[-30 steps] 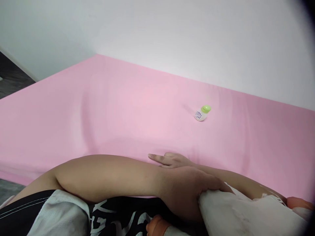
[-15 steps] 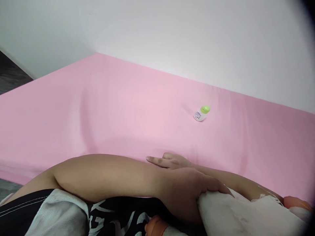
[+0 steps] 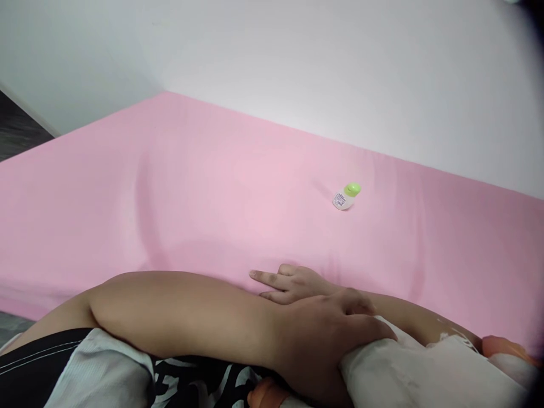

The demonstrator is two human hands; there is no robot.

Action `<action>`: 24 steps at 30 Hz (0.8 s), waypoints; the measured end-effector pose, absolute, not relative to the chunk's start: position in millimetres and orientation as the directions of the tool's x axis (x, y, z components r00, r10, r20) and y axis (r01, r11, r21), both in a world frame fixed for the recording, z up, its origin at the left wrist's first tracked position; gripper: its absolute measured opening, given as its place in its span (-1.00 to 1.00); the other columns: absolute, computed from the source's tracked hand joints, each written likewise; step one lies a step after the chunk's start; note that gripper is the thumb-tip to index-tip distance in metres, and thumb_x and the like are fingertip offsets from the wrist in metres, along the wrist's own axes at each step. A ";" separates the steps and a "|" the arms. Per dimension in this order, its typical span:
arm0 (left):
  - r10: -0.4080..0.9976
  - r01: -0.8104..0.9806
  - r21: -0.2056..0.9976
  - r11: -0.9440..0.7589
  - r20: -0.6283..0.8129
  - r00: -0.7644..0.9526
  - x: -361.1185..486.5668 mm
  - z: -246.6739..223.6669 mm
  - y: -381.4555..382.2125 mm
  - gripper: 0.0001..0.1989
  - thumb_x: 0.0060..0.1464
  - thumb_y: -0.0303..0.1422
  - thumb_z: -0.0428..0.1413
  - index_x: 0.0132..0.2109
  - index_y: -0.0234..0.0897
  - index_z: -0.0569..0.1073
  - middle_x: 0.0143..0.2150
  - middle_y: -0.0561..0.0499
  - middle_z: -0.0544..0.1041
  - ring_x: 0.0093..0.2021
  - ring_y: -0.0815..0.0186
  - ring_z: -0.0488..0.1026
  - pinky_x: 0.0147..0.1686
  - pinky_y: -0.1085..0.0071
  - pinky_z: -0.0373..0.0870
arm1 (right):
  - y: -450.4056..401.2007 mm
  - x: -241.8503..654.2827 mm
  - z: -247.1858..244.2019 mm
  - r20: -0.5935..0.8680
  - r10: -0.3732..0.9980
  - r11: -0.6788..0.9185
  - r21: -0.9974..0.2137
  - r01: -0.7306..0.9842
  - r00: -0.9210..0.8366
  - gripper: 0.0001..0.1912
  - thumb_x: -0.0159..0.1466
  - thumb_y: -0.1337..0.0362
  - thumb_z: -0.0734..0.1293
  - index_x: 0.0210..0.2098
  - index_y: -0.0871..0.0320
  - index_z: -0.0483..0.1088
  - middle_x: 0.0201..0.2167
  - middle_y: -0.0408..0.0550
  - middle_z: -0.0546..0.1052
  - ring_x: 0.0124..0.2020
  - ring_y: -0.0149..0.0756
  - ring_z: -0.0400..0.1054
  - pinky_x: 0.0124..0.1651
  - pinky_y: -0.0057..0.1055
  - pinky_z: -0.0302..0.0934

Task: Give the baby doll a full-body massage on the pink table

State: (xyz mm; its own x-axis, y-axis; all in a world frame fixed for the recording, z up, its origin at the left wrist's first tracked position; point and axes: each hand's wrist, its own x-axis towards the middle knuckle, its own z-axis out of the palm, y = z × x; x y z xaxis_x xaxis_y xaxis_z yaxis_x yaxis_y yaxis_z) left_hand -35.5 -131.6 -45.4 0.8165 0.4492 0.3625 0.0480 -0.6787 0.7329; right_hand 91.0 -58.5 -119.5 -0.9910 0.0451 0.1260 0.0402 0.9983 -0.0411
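My left hand (image 3: 318, 334) reaches across my lap from the left. Its fingers curl over a rounded piece of white fabric (image 3: 408, 365) with frayed threads on its upper edge; the near side of the grip is hidden. Just beyond, my right hand (image 3: 295, 283) rests on the pink cover (image 3: 238, 187) with its fingers stretched out and apart, holding nothing. The left wrist hides part of it. Farther back, a small clear bottle (image 3: 342, 200) with a green cap and a printed label stands on the pink cover.
A pale wall (image 3: 272, 51) runs along the back of the pink surface. Dark floor (image 3: 21, 127) shows at the left edge. Orange pieces (image 3: 505, 347) adjoin the white fabric at the lower right, and a black garment with white lettering (image 3: 199, 379) covers my lap.
The fingers of my left hand have lifted and shifted slightly on the white fabric. More of the right hand's fingers now shows, spread wider. The bottle stays in place.
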 end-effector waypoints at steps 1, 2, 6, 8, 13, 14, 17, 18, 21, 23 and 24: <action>0.434 0.014 0.735 -0.678 0.385 0.814 -35.0 -50.2 -128.3 -0.23 0.18 -0.01 0.31 0.43 -0.23 0.42 0.37 -0.23 0.49 0.32 0.00 0.57 0.33 0.24 0.54 | -59.4 91.1 -117.3 0.131 0.040 0.999 -0.030 0.037 -0.991 -0.63 0.60 0.37 0.22 0.30 0.04 0.48 0.60 0.14 0.28 -0.12 -0.29 0.50 -0.13 -0.25 0.38; 0.430 -0.011 0.737 -0.676 0.407 0.806 -34.2 -54.4 -126.9 -0.23 0.20 -0.01 0.29 0.43 -0.27 0.41 0.38 -0.27 0.46 0.34 -0.02 0.56 0.34 0.22 0.54 | -60.4 91.2 -115.3 0.150 0.035 0.999 -0.028 0.032 -0.988 -0.66 0.60 0.35 0.23 0.28 0.06 0.49 0.60 0.15 0.29 -0.06 -0.25 0.51 -0.14 -0.25 0.37; 0.477 -0.019 0.689 -0.725 0.522 0.707 -29.8 -65.5 -134.2 -0.22 0.28 -0.05 0.19 0.51 -0.31 0.30 0.42 -0.35 0.38 0.34 -0.07 0.55 0.38 0.08 0.52 | -62.8 90.3 -112.4 0.213 -0.001 1.000 -0.002 -0.002 -0.977 -0.63 0.58 0.39 0.25 0.28 0.02 0.50 0.52 0.03 0.42 0.11 -0.17 0.52 -0.19 -0.23 0.33; 0.473 -0.017 0.636 -0.772 0.591 0.653 -28.2 -66.7 -139.3 -0.18 0.32 -0.06 0.17 0.55 -0.37 0.20 0.42 -0.38 0.39 0.35 -0.07 0.54 0.40 0.08 0.51 | -63.0 88.6 -113.2 0.183 0.007 1.000 0.011 0.009 -0.983 -0.57 0.56 0.40 0.25 0.33 -0.03 0.47 0.51 -0.01 0.44 0.02 -0.19 0.53 -0.23 -0.21 0.32; 0.522 0.077 0.584 -0.808 0.648 0.554 -26.7 -60.6 -147.2 -0.51 0.44 -0.28 0.10 0.43 -0.21 0.44 0.34 -0.19 0.57 0.32 0.10 0.58 0.43 0.17 0.51 | -66.6 86.3 -113.7 0.092 0.069 0.997 0.012 0.071 -0.993 -0.53 0.54 0.37 0.31 0.39 0.00 0.41 0.58 0.09 0.33 -0.23 -0.24 0.48 -0.25 -0.21 0.29; 0.509 0.080 0.567 -0.820 0.658 0.555 -26.6 -59.2 -147.7 -0.57 0.47 -0.33 0.06 0.39 -0.17 0.50 0.34 -0.12 0.59 0.31 0.16 0.59 0.44 0.23 0.49 | -68.1 86.5 -113.3 0.097 0.086 0.996 0.021 0.088 -0.992 -0.53 0.54 0.37 0.32 0.40 0.01 0.40 0.59 0.10 0.31 -0.25 -0.25 0.47 -0.23 -0.22 0.29; 0.368 0.004 0.462 -0.887 0.700 0.611 -26.0 -53.8 -146.6 -0.62 0.55 -0.28 0.01 0.31 -0.10 0.60 0.40 -0.01 0.57 0.33 0.28 0.59 0.49 0.40 0.39 | -73.0 87.6 -112.2 0.133 0.123 0.989 0.063 0.132 -0.984 -0.60 0.59 0.32 0.27 0.36 0.01 0.43 0.59 0.08 0.31 -0.34 -0.30 0.37 -0.22 -0.22 0.29; 0.338 -0.007 0.442 -0.897 0.697 0.633 -26.0 -50.9 -145.7 -0.62 0.57 -0.24 -0.01 0.30 -0.08 0.62 0.41 0.02 0.56 0.35 0.30 0.57 0.49 0.45 0.35 | -74.5 87.8 -112.0 0.148 0.130 0.988 0.065 0.141 -0.980 -0.64 0.59 0.29 0.27 0.32 0.01 0.46 0.58 0.05 0.32 -0.36 -0.30 0.35 -0.22 -0.23 0.29; 0.312 -0.002 0.446 -0.895 0.628 0.713 -28.5 -38.4 -144.2 -0.54 0.61 -0.16 -0.12 0.30 -0.10 0.62 0.37 0.07 0.61 0.39 0.38 0.54 0.47 0.57 0.31 | -77.0 87.1 -112.4 0.184 0.159 0.986 0.012 0.164 -0.970 -0.76 0.60 0.23 0.28 0.14 0.01 0.55 0.57 -0.03 0.36 -0.36 -0.31 0.35 -0.23 -0.25 0.28; 0.313 0.010 0.474 -0.881 0.567 0.762 -33.7 -30.3 -144.8 -0.50 0.62 -0.14 -0.15 0.38 -0.13 0.55 0.32 0.07 0.65 0.37 0.38 0.56 0.47 0.56 0.31 | -75.9 85.9 -113.1 0.185 0.193 0.980 -0.078 0.182 -0.964 -0.77 0.60 0.24 0.27 0.06 0.03 0.58 0.56 -0.04 0.37 -0.33 -0.32 0.39 -0.20 -0.26 0.30; 0.326 0.023 0.491 -0.871 0.541 0.775 -37.4 -27.5 -145.3 -0.51 0.62 -0.14 -0.14 0.43 -0.12 0.50 0.31 0.08 0.65 0.35 0.37 0.57 0.47 0.56 0.32 | -74.3 85.5 -113.6 0.178 0.214 0.970 -0.155 0.187 -0.961 -0.75 0.61 0.24 0.25 0.05 0.04 0.59 0.55 -0.02 0.38 -0.29 -0.31 0.43 -0.16 -0.25 0.32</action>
State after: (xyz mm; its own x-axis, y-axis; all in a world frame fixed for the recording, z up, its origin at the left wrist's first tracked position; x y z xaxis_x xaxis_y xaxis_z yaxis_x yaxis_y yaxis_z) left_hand -37.4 -145.3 -27.5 0.7752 0.3256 0.5413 0.0225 -0.8706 0.4915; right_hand 85.5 -74.3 -113.6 -0.9605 0.2137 0.1780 0.1872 0.9701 -0.1546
